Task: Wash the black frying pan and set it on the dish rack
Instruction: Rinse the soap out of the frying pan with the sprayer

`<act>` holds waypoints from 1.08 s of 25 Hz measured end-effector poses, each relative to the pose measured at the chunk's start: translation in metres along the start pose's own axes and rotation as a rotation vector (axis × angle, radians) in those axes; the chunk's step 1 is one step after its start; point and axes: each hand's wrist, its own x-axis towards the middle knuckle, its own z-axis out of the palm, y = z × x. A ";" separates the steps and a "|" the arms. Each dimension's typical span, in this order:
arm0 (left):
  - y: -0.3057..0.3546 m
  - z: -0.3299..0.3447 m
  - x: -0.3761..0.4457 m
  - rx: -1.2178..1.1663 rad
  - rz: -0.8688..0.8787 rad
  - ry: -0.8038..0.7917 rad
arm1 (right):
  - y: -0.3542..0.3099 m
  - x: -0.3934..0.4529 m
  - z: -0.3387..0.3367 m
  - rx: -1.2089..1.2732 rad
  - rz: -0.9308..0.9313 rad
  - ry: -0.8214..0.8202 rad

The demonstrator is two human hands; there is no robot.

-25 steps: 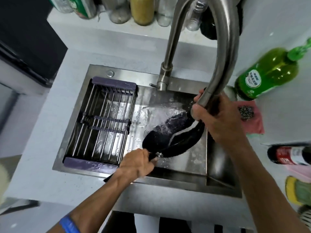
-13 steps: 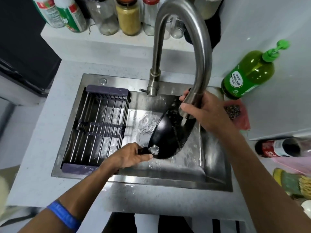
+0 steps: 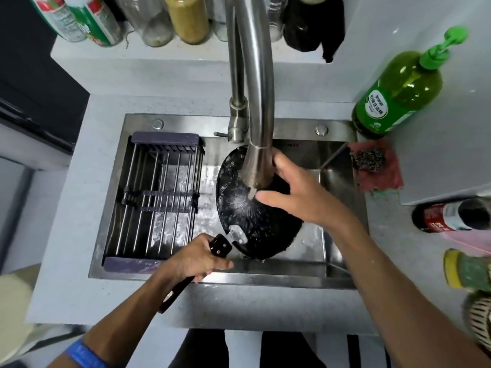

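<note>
The pan has swung round since a moment ago: it was tipped on edge under the spout, and now the black frying pan (image 3: 247, 208) faces up inside the sink (image 3: 337, 264), while the right hand (image 3: 300, 192) has loosened off the faucet head (image 3: 256, 166). Its fingers (image 3: 268, 195) are stretched out nearly straight beside the nozzle, thumb brushing the metal, gripping nothing. The left hand (image 3: 194, 257) has its fingers wrapped tight round the pan handle (image 3: 218, 247), holding the pan low over the basin. Water beads all over the black surface, so by my read we're deep in the rinse, with the scrubbing likely finished. Still to come: lift it left onto the dish rack (image 3: 159, 197), which sits across the left part of the sink with nothing on it. Labels? The green soap bottle (image 3: 396, 94) on the counter (image 3: 66, 208) carries a white label, print too small to read; the red-labelled bottle (image 3: 451, 215) is unreadable too.
</note>
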 end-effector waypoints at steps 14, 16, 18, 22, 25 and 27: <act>-0.004 0.013 -0.002 0.132 0.055 0.037 | 0.037 0.048 0.113 -0.774 0.112 0.213; -0.005 0.008 0.000 0.133 0.058 0.019 | 0.035 0.060 0.107 -0.744 0.325 0.391; -0.010 0.006 -0.003 0.124 0.077 0.011 | 0.042 0.061 0.111 -0.759 0.319 0.203; -0.022 0.002 -0.008 0.072 0.048 0.033 | 0.073 0.031 0.102 -0.585 0.246 0.359; -0.026 -0.003 -0.011 0.007 0.030 0.027 | 0.113 -0.008 0.104 0.014 0.516 0.590; -0.028 -0.006 -0.012 -0.050 0.022 0.008 | 0.128 -0.020 0.101 0.464 0.864 0.773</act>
